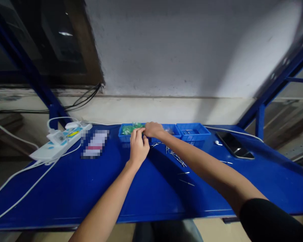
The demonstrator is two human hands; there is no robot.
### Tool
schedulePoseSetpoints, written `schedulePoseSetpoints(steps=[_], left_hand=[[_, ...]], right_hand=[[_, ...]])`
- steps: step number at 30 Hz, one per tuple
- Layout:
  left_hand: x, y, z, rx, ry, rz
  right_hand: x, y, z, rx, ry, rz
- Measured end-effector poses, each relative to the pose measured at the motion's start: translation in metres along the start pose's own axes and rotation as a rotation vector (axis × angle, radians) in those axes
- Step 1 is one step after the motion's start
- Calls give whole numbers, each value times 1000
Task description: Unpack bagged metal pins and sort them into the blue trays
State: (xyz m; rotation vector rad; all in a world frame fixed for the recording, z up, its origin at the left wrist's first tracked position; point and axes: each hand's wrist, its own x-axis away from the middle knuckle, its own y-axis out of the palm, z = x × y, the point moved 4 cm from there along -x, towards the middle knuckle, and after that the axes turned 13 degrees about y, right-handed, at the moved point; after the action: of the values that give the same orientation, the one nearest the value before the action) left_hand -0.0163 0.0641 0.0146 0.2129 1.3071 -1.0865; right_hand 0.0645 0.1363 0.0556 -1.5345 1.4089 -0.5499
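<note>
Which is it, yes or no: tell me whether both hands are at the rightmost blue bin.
No: the left hand and right hand are together near the leftmost blue bin, with green contents.

The fingertips of the left hand [139,146] are partly covered by the right hand [153,129], whose own fingers are turned out of sight, so whether anything is pinched there cannot be told. Part of the middle blue bin [175,136] is hidden by the right wrist, and its contents are blurred. The thin metal pieces [176,157] are partly screened by the right forearm [204,161]. The flat item [94,144] at left is pixelated beyond reading. The left forearm [103,205], dark sleeve [270,218] and legs [189,230] are cut off by the lower edge.
</note>
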Motion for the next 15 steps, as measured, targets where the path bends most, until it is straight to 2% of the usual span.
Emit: schedulePoseSetpoints(steps=[2,4,7,8,10,12,15], left_hand=[[2,2,12,53,36,-43],[8,10,22,65,52,-175],[22,28,30,-14,65,-492],[27,33,30,-42,61,-570],[33,40,30,-84,39,-670],[36,42,29,-99,13,-738],[37,41,32,-62,15,-819]], right_hand=[[24,-20,15,44,67,18],[65,-47,41,47,68,87],[140,-82,105,144,159,277],[163,-88,130,212,220,294],[200,-90,175,306,336,235],[223,-80,205,337,411,91],[236,-60,216,367,462,-56]])
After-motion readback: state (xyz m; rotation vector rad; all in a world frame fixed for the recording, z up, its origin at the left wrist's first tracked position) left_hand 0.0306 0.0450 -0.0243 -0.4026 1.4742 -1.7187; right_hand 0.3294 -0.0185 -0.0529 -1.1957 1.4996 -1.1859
